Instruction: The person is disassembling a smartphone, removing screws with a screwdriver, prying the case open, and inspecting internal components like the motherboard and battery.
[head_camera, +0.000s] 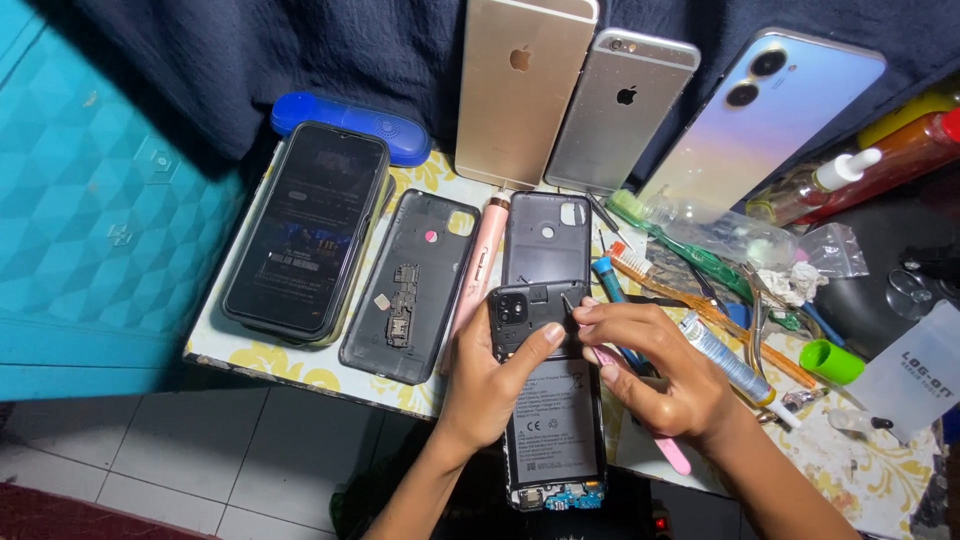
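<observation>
Pinching opened phone, both hands

Opened phone: black frame, black battery with grey print, blue parts at its lower end. Rear cover beside it: dark grey, with a pink dot. Second cover: dark grey. Phone in case: black screen. Upright phones: one gold, one silver, one shading from pale blue to pink. Oblong case: blue. Pen-shaped tool: pink. Toothbrushes: one green, one orange. Cap: bright green. Bottles: red and yellow. Counter: white cover with a yellow floral pattern. Wall panel: teal with a raised geometric pattern. Backdrop cloth: dark navy. Floor: white tiles.
</observation>
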